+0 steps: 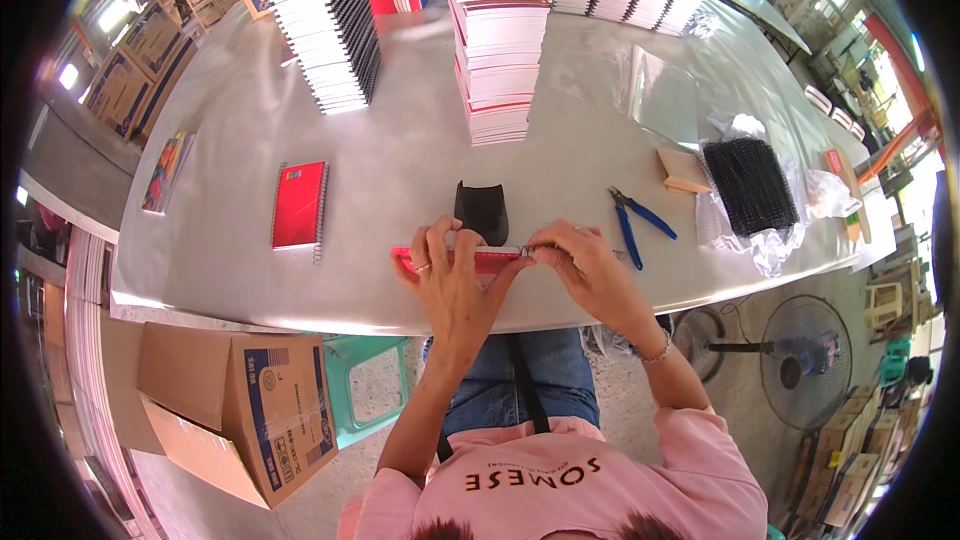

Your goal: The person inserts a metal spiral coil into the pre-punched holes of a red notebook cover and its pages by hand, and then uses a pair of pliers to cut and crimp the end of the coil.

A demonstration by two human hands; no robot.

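My left hand (pixel 445 280) grips a small red notebook (pixel 490 264), held on edge near the table's front. A thin spiral wire (pixel 527 251) sticks out at the notebook's right end, and the fingertips of my right hand (pixel 585 265) are pinched on it. Just behind the notebook stands a black curved holder (pixel 482 212). Blue-handled cutting pliers (pixel 640 225) lie spread to the right of my right hand. Another red spiral notebook (pixel 300 205) lies flat on the left, its coil along the right side.
Tall stacks of black-coiled notebooks (pixel 325 30) and red-and-white booklets (pixel 500 60) stand at the back of the table (pixel 410 150). On the right, a bundle of black coils (pixel 748 185) rests on plastic. Below the table are an open carton (pixel 240 410), a green stool (pixel 370 430) and a fan (pixel 805 360).
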